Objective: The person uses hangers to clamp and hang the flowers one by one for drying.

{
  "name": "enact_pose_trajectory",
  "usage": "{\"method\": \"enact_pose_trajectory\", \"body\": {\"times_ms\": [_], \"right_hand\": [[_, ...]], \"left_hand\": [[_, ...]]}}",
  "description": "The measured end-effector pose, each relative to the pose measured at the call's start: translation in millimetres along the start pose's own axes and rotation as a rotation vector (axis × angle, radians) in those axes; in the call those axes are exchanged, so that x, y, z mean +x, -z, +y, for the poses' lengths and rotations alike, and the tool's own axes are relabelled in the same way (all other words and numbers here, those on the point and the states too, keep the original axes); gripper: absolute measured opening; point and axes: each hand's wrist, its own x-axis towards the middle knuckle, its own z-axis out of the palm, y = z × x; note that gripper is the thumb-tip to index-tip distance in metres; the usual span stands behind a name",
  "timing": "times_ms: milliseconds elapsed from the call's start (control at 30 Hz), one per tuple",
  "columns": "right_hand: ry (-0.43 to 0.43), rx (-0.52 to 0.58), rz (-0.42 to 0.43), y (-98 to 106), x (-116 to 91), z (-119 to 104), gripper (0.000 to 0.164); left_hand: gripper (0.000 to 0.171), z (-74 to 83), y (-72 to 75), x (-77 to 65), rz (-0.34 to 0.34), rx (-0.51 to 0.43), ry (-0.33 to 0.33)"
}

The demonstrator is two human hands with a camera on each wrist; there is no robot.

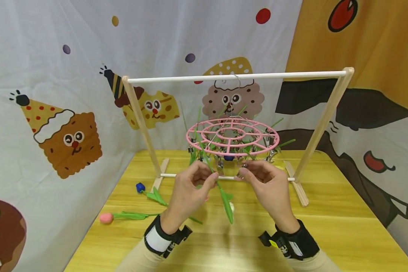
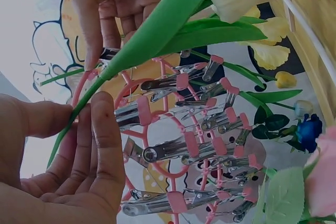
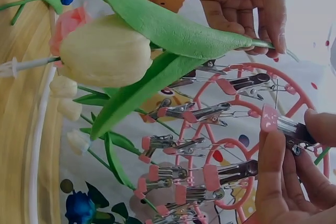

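My left hand (image 1: 192,185) pinches the green stem of an artificial white tulip (image 3: 105,51) between thumb and fingers. The bloom hangs downward, with long green leaves (image 1: 227,206) above it. My right hand (image 1: 268,185) grips a metal clip (image 3: 286,124) with pink tips, between thumb and forefinger. This clip hangs from a pink round hanger rack (image 1: 229,154), just below its near rim. In the left wrist view, the stem passes close beside the right fingers. Several other pink-tipped clips (image 2: 168,148) dangle from the rack, some with flower stems in them.
A wooden stand with a white rod (image 1: 190,78) carries the rack by a hook. On the table (image 1: 340,234), to the left, lie a blue flower (image 1: 140,187) and a pink tulip (image 1: 106,218). Another blue flower (image 2: 308,132) hangs below the rack. A printed curtain (image 1: 81,30) stands behind.
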Motion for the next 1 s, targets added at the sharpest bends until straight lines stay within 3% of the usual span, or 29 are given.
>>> {"method": "enact_pose_trajectory", "body": {"times_ms": [200, 433, 1000], "right_hand": [[-0.019, 0.073, -0.05, 1.6, 3.7, -4.5, 0.021], [-0.022, 0.031, -0.061, 4.3, 6.0, -4.9, 0.016], [-0.022, 0.043, -0.051, 1.3, 8.3, -1.6, 0.009]], "left_hand": [[0.009, 2.5, -2.6, 1.8, 0.013, 0.011, 0.02], [0.013, 5.5, -3.7, 4.0, 0.055, 0.014, 0.038], [0.012, -0.3, -19.8, 11.7, 0.122, -0.125, 0.06]]}}
